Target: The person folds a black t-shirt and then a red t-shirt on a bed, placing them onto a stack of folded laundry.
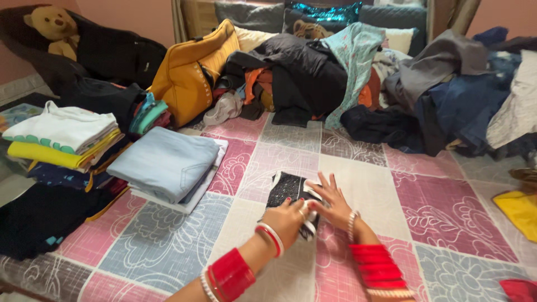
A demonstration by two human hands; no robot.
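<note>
A small black speckled garment with white trim (286, 189) lies folded on the patterned bedsheet (425, 207). My left hand (286, 219) grips its near edge, fingers curled over the cloth. Beside it, my right hand (331, 202) presses flat on the garment's right side with fingers spread. Both wrists wear red and white bangles.
Folded light-blue jeans (165, 162) and a stack of white and yellow clothes (61, 137) sit at left. An orange bag (190, 70) and a heap of unfolded clothes (358, 84) fill the back. A teddy bear (53, 28) sits far left. A yellow cloth (517, 210) lies at right.
</note>
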